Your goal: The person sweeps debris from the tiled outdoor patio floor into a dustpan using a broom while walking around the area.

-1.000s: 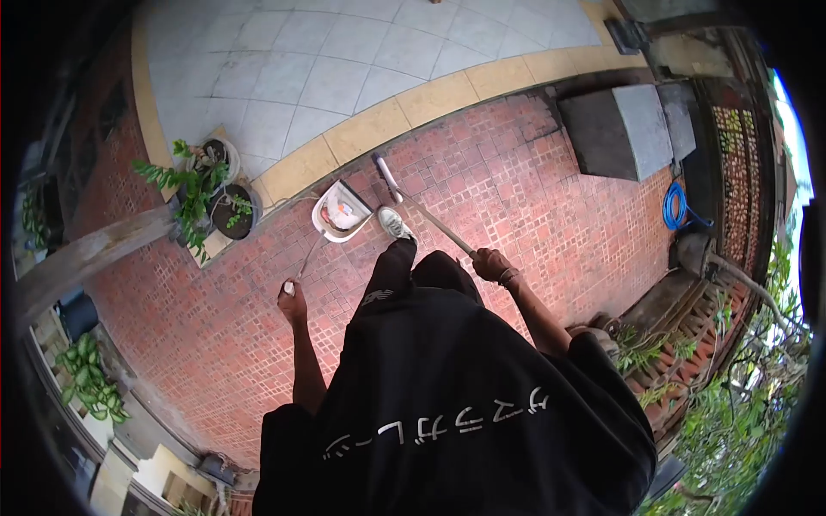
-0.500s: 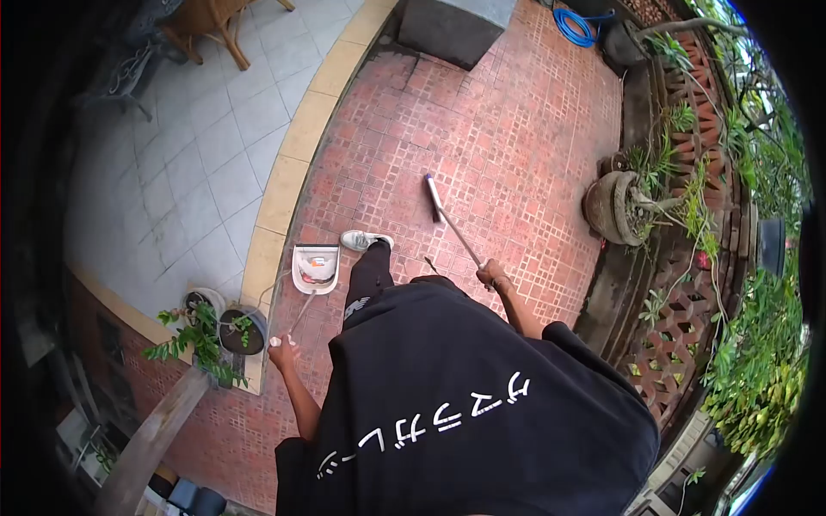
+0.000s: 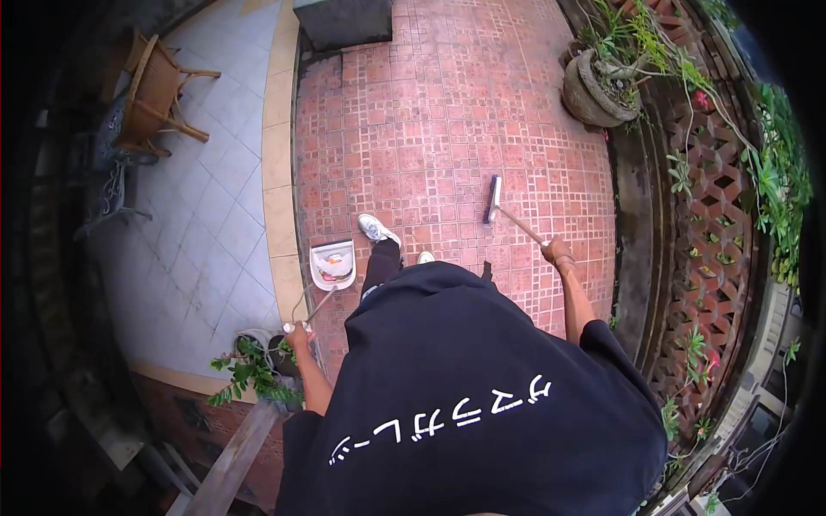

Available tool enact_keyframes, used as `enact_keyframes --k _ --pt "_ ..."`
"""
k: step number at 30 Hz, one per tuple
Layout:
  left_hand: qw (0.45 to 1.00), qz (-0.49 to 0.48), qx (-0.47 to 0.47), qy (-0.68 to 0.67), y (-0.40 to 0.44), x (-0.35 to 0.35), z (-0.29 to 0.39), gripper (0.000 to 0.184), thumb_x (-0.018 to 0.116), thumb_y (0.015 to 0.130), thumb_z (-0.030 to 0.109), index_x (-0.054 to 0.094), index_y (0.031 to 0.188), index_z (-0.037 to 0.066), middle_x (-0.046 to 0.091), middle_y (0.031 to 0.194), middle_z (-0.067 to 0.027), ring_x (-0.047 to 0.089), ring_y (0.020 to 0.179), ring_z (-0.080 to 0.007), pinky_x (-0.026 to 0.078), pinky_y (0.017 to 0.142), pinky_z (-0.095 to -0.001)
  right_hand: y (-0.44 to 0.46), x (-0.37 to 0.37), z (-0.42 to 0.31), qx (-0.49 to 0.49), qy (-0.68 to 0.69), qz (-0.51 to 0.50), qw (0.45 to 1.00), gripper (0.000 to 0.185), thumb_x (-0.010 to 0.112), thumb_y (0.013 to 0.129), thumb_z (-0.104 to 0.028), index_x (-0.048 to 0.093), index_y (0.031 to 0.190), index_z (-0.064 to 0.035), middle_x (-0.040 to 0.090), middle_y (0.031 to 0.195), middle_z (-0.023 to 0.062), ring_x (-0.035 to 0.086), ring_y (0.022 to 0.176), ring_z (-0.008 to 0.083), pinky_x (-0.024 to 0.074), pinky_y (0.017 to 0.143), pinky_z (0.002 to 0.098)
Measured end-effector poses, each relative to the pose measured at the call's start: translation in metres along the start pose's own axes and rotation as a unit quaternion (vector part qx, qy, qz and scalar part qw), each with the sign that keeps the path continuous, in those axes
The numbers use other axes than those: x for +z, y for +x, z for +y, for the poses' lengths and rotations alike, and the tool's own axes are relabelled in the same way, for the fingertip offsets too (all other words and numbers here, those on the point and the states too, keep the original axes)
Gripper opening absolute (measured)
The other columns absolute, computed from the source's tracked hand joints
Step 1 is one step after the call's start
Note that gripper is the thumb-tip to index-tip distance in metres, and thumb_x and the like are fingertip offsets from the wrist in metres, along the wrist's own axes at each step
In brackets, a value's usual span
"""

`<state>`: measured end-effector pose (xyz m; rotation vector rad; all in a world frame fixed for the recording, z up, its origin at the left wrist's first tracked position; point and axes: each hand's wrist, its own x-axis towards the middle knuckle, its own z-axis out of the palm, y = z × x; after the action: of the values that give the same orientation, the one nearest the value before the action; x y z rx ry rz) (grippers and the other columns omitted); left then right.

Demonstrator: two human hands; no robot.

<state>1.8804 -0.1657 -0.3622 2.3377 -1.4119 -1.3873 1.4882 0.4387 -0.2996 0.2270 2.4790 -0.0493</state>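
My left hand [image 3: 298,333] is closed around the top of a long-handled dustpan [image 3: 333,284], off to my left. The white pan rests on the red tiles with small orange, white and dark scraps of litter inside. On the other side, my right hand [image 3: 557,250] grips the stick of a broom [image 3: 493,199]. Its white-and-dark head touches the floor ahead and to the right, well apart from the pan. A white shoe [image 3: 379,230] is planted between the two tools, near the dustpan.
A raised, pale-tiled terrace [image 3: 215,198] with a wicker chair [image 3: 155,95] lies left. Potted plants [image 3: 249,370] stand by its edge near my left hand. A large planter [image 3: 598,90] and a lattice brick wall [image 3: 701,224] line the right. A grey block [image 3: 344,21] stands ahead.
My view has turned, and the surroundings have shifted in it. The broom head has moved right, farther from the dustpan. Both hands keep their hold, and a second shoe now shows.
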Motion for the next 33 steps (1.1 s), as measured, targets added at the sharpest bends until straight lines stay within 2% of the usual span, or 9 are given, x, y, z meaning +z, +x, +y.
enact_keyframes --k 5,8,12,15,19,21,23,26,33 --pt "0.994 0.040 0.097 0.012 -0.025 -0.011 0.025 0.030 0.060 0.073 0.015 0.050 0.094 -0.004 0.056 0.079 -0.0127 0.054 0.052 -0.0198 0.052 0.041 -0.0294 -0.023 -0.011 0.007 0.012 -0.017 0.000 1.000 0.031 0.055 0.075 -0.021 0.054 0.095 0.0029 0.059 0.090 0.0246 0.059 0.084 0.0362 0.0483 0.072 0.0421" --pt "0.985 -0.061 0.160 0.027 -0.018 -0.013 0.043 0.028 0.057 0.075 0.017 0.056 0.092 -0.004 0.059 0.082 -0.0131 0.058 0.060 -0.0179 0.050 0.040 -0.0275 -0.031 0.007 -0.010 -0.004 -0.021 -0.009 1.000 0.027 0.052 0.075 -0.017 0.054 0.095 0.0023 0.059 0.091 0.0242 0.059 0.085 0.0358 0.0482 0.073 0.0421" --pt "0.973 -0.074 0.192 0.107 0.000 -0.003 0.072 0.020 0.057 0.076 0.019 0.062 0.082 0.000 0.059 0.069 -0.0083 0.057 0.054 -0.0158 0.046 0.038 -0.0254 -0.051 0.050 -0.057 -0.029 -0.002 -0.019 0.999 0.023 0.050 0.075 -0.014 0.055 0.092 0.0020 0.059 0.091 0.0243 0.059 0.085 0.0358 0.0483 0.073 0.0422" --pt "0.946 -0.098 0.270 0.150 0.007 0.008 0.093 0.022 0.057 0.075 0.021 0.063 0.080 0.001 0.059 0.063 -0.0088 0.058 0.050 -0.0186 0.047 0.044 -0.0288 -0.072 0.091 -0.104 -0.084 0.043 -0.027 0.995 0.021 0.050 0.074 -0.012 0.057 0.088 0.0024 0.059 0.088 0.0247 0.060 0.082 0.0359 0.0489 0.071 0.0410" --pt "0.907 -0.084 0.314 0.268 0.026 0.022 0.117 0.024 0.057 0.075 0.025 0.063 0.083 0.002 0.061 0.063 -0.0132 0.061 0.057 -0.0270 0.049 0.054 -0.0354 -0.119 0.124 -0.181 -0.165 0.059 -0.022 0.984 0.019 0.051 0.073 -0.013 0.059 0.084 0.0003 0.060 0.079 0.0234 0.060 0.076 0.0360 0.0488 0.067 0.0424" --pt "0.880 -0.086 0.346 0.315 0.034 0.033 0.130 0.027 0.059 0.074 0.026 0.063 0.085 0.002 0.062 0.070 -0.0148 0.062 0.061 -0.0266 0.049 0.057 -0.0361 -0.141 0.131 -0.218 -0.204 0.035 -0.036 0.978 0.020 0.052 0.073 -0.016 0.059 0.084 -0.0005 0.060 0.078 0.0226 0.060 0.075 0.0362 0.0485 0.066 0.0430" --pt "0.851 -0.091 0.371 0.361 0.033 0.038 0.131 0.029 0.060 0.074 0.028 0.063 0.086 0.002 0.063 0.076 -0.0163 0.062 0.065 -0.0261 0.049 0.059 -0.0368 -0.149 0.156 -0.247 -0.189 0.041 -0.027 0.981 0.021 0.052 0.073 -0.018 0.059 0.082 -0.0004 0.060 0.078 0.0223 0.060 0.074 0.0363 0.0481 0.066 0.0432" --pt "0.806 -0.085 0.458 0.365 0.034 0.043 0.144 0.028 0.060 0.074 0.028 0.063 0.083 0.002 0.062 0.075 -0.0181 0.061 0.072 -0.0332 0.047 0.066 -0.0408 -0.162 0.161 -0.261 -0.191 0.038 -0.006 0.981 0.021 0.053 0.073 -0.020 0.058 0.080 -0.0006 0.060 0.077 0.0219 0.059 0.074 0.0365 0.0474 0.066 0.0439" --pt "0.830 -0.122 0.413 0.353 0.086 0.015 0.162 0.024 0.060 0.072 0.024 0.062 0.082 0.002 0.061 0.080 -0.0209 0.059 0.080 -0.0352 0.046 0.071 -0.0428 -0.205 0.115 -0.281 -0.199 0.001 0.054 0.979 0.020 0.050 0.076 -0.021 0.056 0.078 -0.0019 0.060 0.076 0.0213 0.059 0.073 0.0364 0.0464 0.066 0.0455"
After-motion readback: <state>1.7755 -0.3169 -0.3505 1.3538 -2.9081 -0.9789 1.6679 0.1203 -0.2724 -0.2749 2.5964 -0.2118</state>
